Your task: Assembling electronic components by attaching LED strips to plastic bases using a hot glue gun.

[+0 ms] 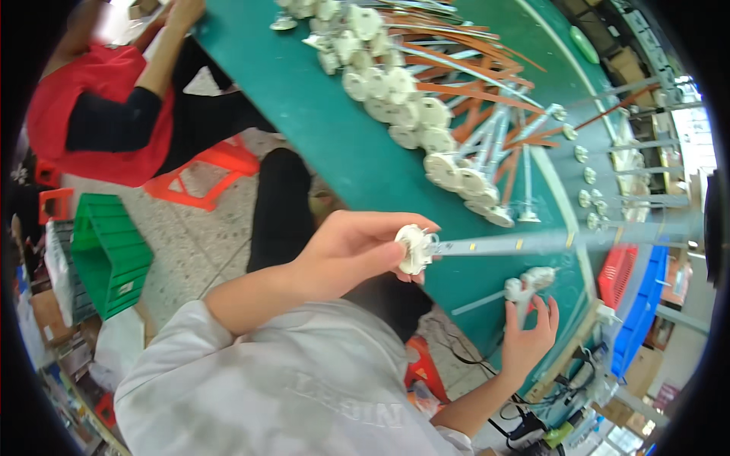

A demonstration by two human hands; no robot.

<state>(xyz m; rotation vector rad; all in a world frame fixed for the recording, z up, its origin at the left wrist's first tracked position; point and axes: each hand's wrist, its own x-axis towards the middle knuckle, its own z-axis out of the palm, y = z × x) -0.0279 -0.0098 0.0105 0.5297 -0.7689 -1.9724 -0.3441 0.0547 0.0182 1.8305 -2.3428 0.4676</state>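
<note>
My left hand point(346, 251) pinches a round white lamp cap point(413, 249) between thumb and fingers, just off the near edge of the green table. From that cap a pale LED strip point(521, 244) with small yellow chips stretches right, its far end blurred. Lower right on the table, my right hand point(528, 334) has its fingers spread beside a white tool shaped like a glue gun point(536, 280). A thin whitish stick point(477, 302) sticks out to that tool's left. Whether the fingers touch its handle I cannot tell.
A long row of white caps point(403, 83) with brown and pale strips point(471, 64) covers the far part of the green table point(304, 114). To the right stand a red basket point(617, 273) and a blue bin point(640, 311). A person in red point(99, 114) sits at left, near a green crate point(112, 254).
</note>
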